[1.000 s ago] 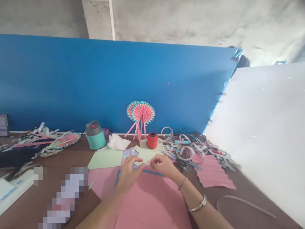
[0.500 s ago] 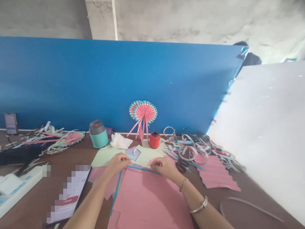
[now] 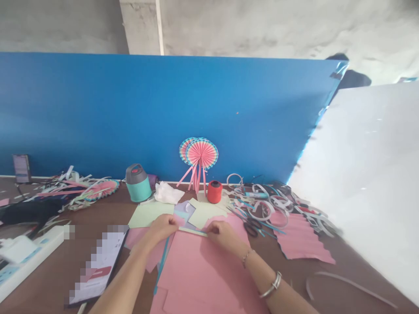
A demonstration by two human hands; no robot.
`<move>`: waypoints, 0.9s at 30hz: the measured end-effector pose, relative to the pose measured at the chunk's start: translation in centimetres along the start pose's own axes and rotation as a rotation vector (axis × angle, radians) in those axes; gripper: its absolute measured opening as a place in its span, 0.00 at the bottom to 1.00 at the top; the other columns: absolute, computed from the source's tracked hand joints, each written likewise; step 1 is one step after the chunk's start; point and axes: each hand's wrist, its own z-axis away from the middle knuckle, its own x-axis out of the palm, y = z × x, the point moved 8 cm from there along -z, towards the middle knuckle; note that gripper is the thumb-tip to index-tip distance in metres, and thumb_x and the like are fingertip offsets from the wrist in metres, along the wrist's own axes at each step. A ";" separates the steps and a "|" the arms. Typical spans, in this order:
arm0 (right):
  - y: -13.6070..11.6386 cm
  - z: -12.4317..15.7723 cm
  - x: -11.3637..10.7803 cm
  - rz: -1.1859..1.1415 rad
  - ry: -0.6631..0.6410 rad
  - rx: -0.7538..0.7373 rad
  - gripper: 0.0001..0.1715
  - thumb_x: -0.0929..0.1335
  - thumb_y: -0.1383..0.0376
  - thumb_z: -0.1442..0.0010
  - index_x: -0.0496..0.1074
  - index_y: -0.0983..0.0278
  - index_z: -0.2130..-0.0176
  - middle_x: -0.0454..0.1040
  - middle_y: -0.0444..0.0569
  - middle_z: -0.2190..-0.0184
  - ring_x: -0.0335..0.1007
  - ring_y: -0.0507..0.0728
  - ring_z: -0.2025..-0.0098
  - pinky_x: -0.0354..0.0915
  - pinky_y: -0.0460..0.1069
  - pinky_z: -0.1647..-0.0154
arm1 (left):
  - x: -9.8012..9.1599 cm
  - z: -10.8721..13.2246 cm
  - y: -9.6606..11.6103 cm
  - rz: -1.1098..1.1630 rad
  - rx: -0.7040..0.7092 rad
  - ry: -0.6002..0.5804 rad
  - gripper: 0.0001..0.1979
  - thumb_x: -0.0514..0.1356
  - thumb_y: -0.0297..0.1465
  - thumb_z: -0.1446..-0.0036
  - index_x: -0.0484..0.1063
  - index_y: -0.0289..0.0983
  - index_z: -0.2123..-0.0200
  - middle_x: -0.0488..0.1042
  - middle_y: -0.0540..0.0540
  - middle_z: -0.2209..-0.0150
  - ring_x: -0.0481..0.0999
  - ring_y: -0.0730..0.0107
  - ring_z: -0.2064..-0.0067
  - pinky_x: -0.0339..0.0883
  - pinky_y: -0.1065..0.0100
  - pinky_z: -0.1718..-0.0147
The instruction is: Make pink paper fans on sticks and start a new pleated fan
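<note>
My left hand (image 3: pixel 163 226) is closed in a pinch at the left end of a narrow pale strip (image 3: pixel 193 231). At the strip's other end my right hand (image 3: pixel 221 235) pinches too, with its fingers curled. The strip lies along the far edge of a large pink paper sheet (image 3: pixel 209 270). Under the fingertips, the strip's ends are hidden. Along the left side of the pink sheet runs a blue strip (image 3: pixel 161 266). Beyond my hands lie pale green sheets (image 3: pixel 149 213) and a lilac piece (image 3: pixel 183 209).
Pink pleated paper fans (image 3: pixel 201 153) lean against the blue partition (image 3: pixel 163 109). A red spool (image 3: pixel 214 192) and a teal bottle (image 3: pixel 139 189) stand at the back. Scissors (image 3: pixel 252 227), paper strip coils and folded pink paper (image 3: pixel 304 240) lie right; a phone (image 3: pixel 101 270) and power strip (image 3: pixel 32 261) left.
A pale strip now shows between my hands where a blue strip ran along the sheet's far edge. My right hand has shifted slightly; the view has turned a little left.
</note>
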 end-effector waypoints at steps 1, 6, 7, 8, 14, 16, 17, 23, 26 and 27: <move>0.0 0.0 0.0 0.002 0.003 0.005 0.14 0.62 0.73 0.55 0.77 0.65 0.72 0.76 0.47 0.72 0.68 0.54 0.71 0.59 0.45 0.72 | 0.1 0.0 0.0 -0.003 0.002 -0.008 0.04 0.56 0.29 0.60 0.62 0.37 0.82 0.63 0.54 0.81 0.63 0.72 0.75 0.52 0.73 0.77; 0.1 0.0 0.1 0.008 0.001 0.011 0.16 0.63 0.75 0.55 0.77 0.65 0.70 0.77 0.47 0.72 0.68 0.53 0.71 0.59 0.44 0.72 | 0.5 -0.1 -0.2 -0.022 0.010 -0.038 0.05 0.55 0.28 0.60 0.60 0.38 0.83 0.59 0.55 0.83 0.61 0.73 0.77 0.49 0.72 0.78; 0.1 0.0 0.1 0.015 0.002 0.009 0.16 0.63 0.75 0.56 0.77 0.65 0.70 0.77 0.47 0.72 0.69 0.53 0.71 0.60 0.44 0.72 | 0.5 -0.1 -0.3 -0.027 0.008 -0.040 0.06 0.55 0.28 0.60 0.60 0.38 0.83 0.58 0.55 0.83 0.61 0.73 0.77 0.48 0.72 0.79; 0.1 0.0 0.0 0.020 0.005 0.006 0.16 0.63 0.75 0.56 0.77 0.65 0.70 0.77 0.47 0.72 0.69 0.53 0.70 0.60 0.45 0.72 | 0.6 -0.2 -0.3 -0.032 0.005 -0.041 0.06 0.55 0.28 0.61 0.59 0.38 0.84 0.58 0.55 0.83 0.60 0.74 0.77 0.48 0.72 0.79; 0.0 0.0 0.1 -0.001 0.004 0.018 0.16 0.63 0.75 0.55 0.76 0.65 0.69 0.77 0.47 0.72 0.69 0.53 0.71 0.60 0.44 0.72 | 0.5 0.0 -0.1 -0.065 -0.007 -0.038 0.06 0.54 0.28 0.61 0.58 0.38 0.84 0.55 0.55 0.84 0.59 0.73 0.78 0.46 0.71 0.79; 0.1 0.0 0.1 -0.012 0.001 0.028 0.16 0.63 0.76 0.55 0.76 0.65 0.69 0.77 0.47 0.72 0.70 0.53 0.71 0.60 0.44 0.72 | 0.5 0.1 0.2 -0.079 -0.010 -0.037 0.06 0.54 0.28 0.62 0.58 0.39 0.85 0.54 0.55 0.84 0.58 0.73 0.78 0.46 0.71 0.79; 0.1 0.0 0.1 -0.015 0.000 0.028 0.16 0.63 0.76 0.55 0.76 0.65 0.69 0.77 0.47 0.72 0.70 0.53 0.70 0.60 0.44 0.72 | 0.5 0.2 0.3 -0.086 -0.012 -0.036 0.07 0.54 0.28 0.62 0.57 0.39 0.85 0.53 0.55 0.84 0.58 0.73 0.78 0.46 0.71 0.79; 0.0 0.0 0.0 0.005 0.006 0.023 0.17 0.63 0.76 0.56 0.76 0.65 0.69 0.77 0.47 0.72 0.70 0.54 0.70 0.60 0.44 0.72 | 0.1 0.8 0.9 -0.122 -0.019 -0.013 0.08 0.53 0.25 0.63 0.55 0.39 0.86 0.53 0.54 0.84 0.58 0.72 0.78 0.47 0.70 0.77; -0.1 0.0 0.0 -0.009 0.005 0.023 0.18 0.62 0.77 0.57 0.77 0.65 0.69 0.77 0.47 0.72 0.70 0.54 0.70 0.60 0.44 0.72 | 0.1 0.8 0.9 -0.119 -0.015 -0.001 0.07 0.53 0.25 0.62 0.58 0.39 0.86 0.57 0.54 0.84 0.62 0.70 0.76 0.49 0.70 0.76; -0.1 0.0 0.0 -0.008 0.006 0.024 0.18 0.62 0.77 0.57 0.77 0.65 0.69 0.77 0.47 0.72 0.70 0.54 0.70 0.60 0.44 0.71 | 0.1 0.8 0.9 -0.116 -0.012 0.003 0.07 0.53 0.25 0.62 0.59 0.39 0.86 0.58 0.53 0.83 0.63 0.70 0.75 0.50 0.70 0.76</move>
